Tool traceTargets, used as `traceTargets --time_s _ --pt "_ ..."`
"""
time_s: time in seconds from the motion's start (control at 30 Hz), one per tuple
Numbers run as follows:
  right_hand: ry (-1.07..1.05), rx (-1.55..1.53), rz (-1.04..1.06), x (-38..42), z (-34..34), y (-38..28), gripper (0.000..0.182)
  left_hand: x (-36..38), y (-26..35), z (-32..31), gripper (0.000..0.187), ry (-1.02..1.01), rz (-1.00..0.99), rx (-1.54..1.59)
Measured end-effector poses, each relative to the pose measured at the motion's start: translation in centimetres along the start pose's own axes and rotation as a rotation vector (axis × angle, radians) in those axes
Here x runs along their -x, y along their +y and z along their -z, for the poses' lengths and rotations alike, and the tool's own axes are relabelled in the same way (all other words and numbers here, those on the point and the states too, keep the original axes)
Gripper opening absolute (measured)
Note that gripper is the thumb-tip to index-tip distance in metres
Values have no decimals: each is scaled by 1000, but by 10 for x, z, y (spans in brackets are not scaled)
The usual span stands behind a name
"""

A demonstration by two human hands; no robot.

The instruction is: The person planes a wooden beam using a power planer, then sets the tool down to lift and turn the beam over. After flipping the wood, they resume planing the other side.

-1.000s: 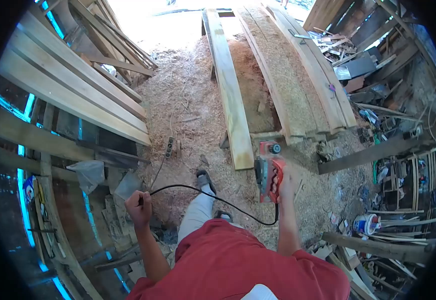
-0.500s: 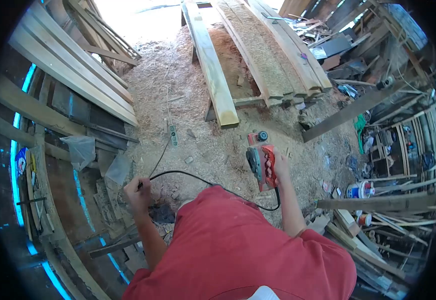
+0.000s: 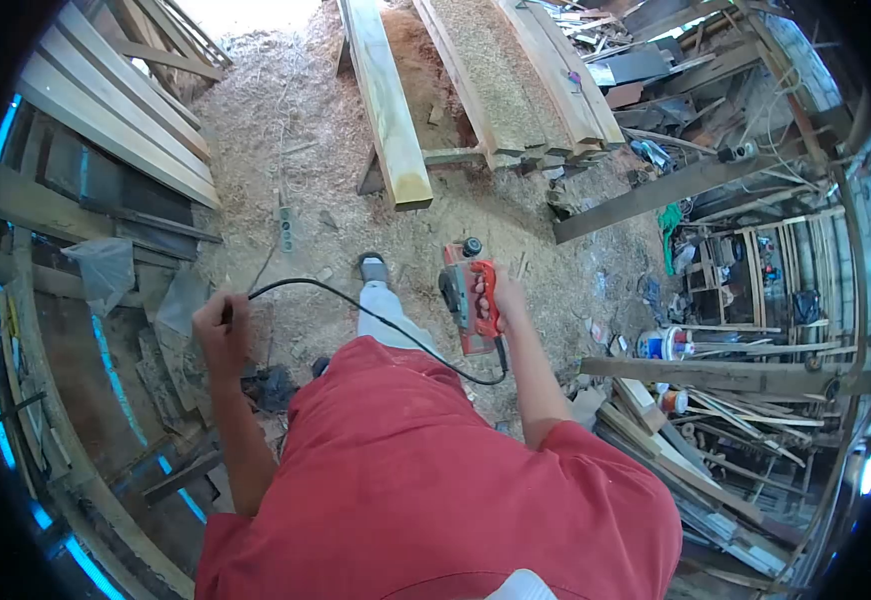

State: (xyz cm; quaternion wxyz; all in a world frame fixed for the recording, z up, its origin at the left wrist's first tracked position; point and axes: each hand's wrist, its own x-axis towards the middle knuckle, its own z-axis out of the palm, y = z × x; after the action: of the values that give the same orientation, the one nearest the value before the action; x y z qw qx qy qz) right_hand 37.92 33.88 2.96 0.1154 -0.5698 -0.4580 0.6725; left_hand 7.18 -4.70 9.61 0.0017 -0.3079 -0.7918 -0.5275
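Holding planer (image 3: 474,335): right hand (image 3: 511,297) closed tight round it, near side, clear of the far boards (image 3: 384,100)
Cord (image 3: 306,281): in closed left hand (image 3: 221,330)
Shavings (image 3: 246,130): everywhere — some planing looks done, can't tell what's left

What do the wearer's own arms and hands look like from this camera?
The left hand and right hand are bare, with no gloves, and I make out no watch or bracelet. The forearms are uncovered below the short, plain red sleeves of a loose shirt. Finer markings are too small to tell.
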Motion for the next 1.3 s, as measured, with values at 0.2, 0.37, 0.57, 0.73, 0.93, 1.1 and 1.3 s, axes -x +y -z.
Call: traceTargets --time_s 0.2,0.37,0.57,0.73,0.93,1.1,1.3 --pt "-3 94 -36 -67 -16 -20 52 -43 -2 -34 38 45 104 -21" --pt "-41 -47 -150 -134 -27 -28 50 -88 -9 -71 36 1 102 -61" --pt "68 49 -45 -191 -40 -30 43 -128 -18 -118 34 -31 203 -111" --pt "78 100 -45 -232 -41 -29 46 -160 -12 -146 27 -90 193 -217" --pt "53 101 61 -271 -40 -4 41 -189 -6 -163 28 -93 250 -233" --pt "9 52 28 -290 -38 1 39 -207 0 -181 31 -62 251 -362" --pt "12 78 24 -306 -29 13 42 -209 -3 -191 31 -46 278 -394"
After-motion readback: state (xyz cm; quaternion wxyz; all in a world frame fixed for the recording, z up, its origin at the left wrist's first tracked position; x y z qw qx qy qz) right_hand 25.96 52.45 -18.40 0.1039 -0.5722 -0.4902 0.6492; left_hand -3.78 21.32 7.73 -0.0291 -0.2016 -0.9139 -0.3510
